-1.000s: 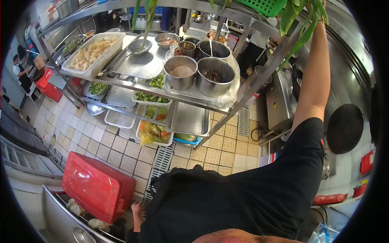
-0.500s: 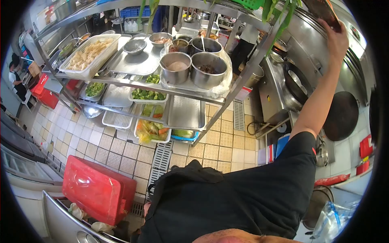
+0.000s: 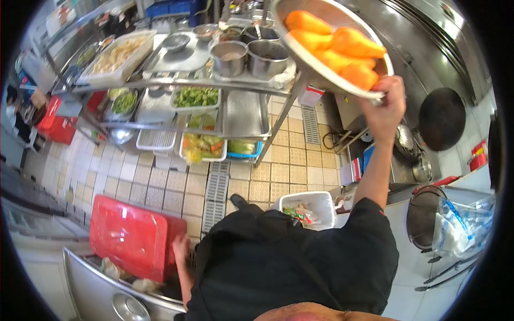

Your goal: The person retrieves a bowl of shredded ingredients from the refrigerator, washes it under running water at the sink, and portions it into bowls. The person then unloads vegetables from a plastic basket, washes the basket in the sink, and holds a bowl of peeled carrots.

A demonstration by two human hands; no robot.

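Note:
My right hand is raised and grips the rim of a metal basin at its lower right edge. The basin is tilted towards me, so several peeled orange carrots show inside. My left hand hangs low beside the red plastic bin, close to its right side. Its fingers are blurred, and I cannot make out whether it touches the bin.
A metal shelf rack stands ahead with pots, trays and vegetables. A white tub with packets stands by my front. Woks hang at the right, and plastic bags lie at lower right. A floor drain crosses the tiles.
My right hand has come down from the upper right, and the basin now shows its carrots. My left hand has come into view by the red bin. The white tub now shows.

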